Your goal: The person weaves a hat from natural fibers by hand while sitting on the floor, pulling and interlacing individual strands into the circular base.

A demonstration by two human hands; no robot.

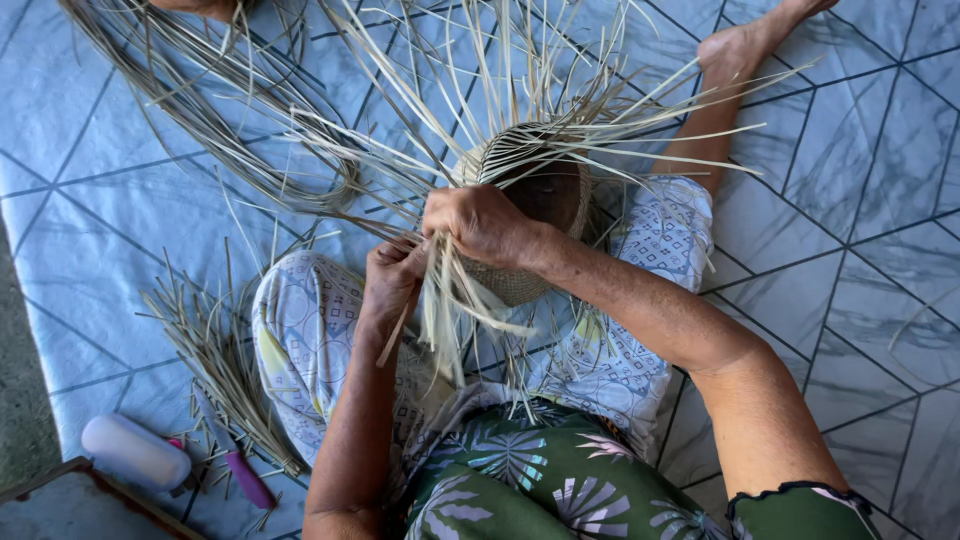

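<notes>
Both hands, left [392, 280] and right [480, 222], pinch thin strips [440, 300] at the basket [530, 190] rim. Strips look light, springy, brittle; grip near the weave.

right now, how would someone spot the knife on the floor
Start at the pile of cut straw scraps on the pale tiled floor. At its near edge, beside a white plastic bottle, lies the pink-handled knife, the only bright pink thing there.
</notes>
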